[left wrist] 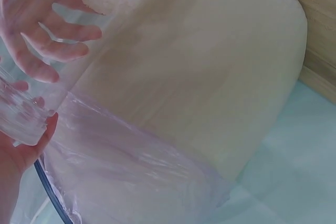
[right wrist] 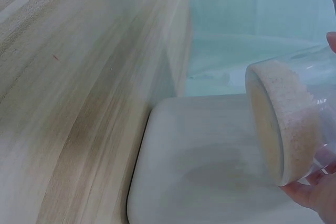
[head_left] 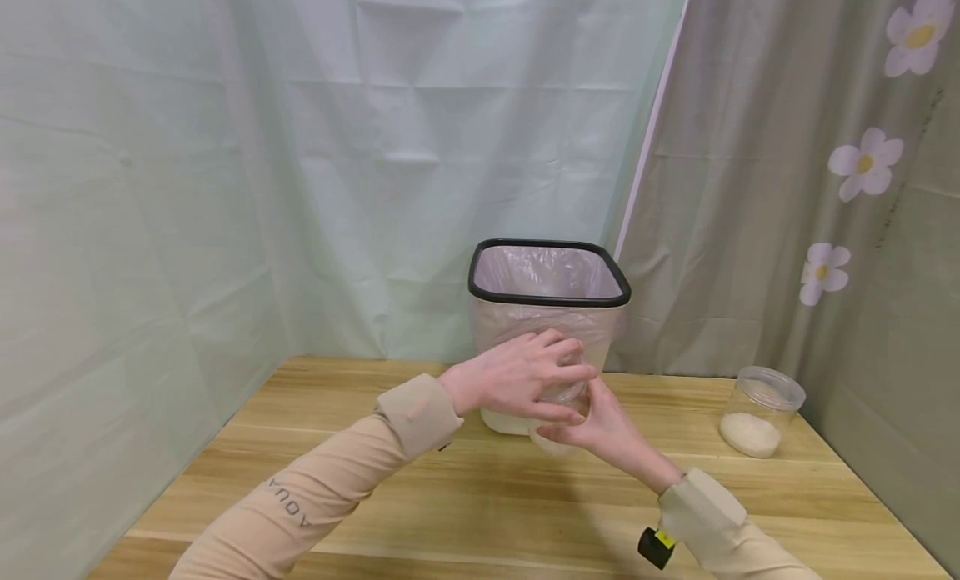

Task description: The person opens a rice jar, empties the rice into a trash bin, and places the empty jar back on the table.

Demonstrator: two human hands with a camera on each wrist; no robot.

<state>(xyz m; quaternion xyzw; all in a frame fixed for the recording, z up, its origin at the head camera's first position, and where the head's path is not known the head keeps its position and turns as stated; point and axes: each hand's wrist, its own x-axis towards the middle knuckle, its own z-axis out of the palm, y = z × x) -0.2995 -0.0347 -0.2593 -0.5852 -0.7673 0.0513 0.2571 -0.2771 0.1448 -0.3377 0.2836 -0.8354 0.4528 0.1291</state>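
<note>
In front of the bin, my right hand grips a clear jar partly filled with white grains. The grains show as a pale layer at the bottom of the jar in the right wrist view, with right fingers around its side. My left hand reaches over the top and holds the clear lid, thumb against its rim in the left wrist view. Whether the lid is still seated on the jar, I cannot tell. Spread right fingers show beside the jar there.
A white bin with a black rim and a thin pinkish liner stands behind my hands. Another clear lidded jar with white grains sits at the right on the wooden table. Curtains hang behind and at both sides.
</note>
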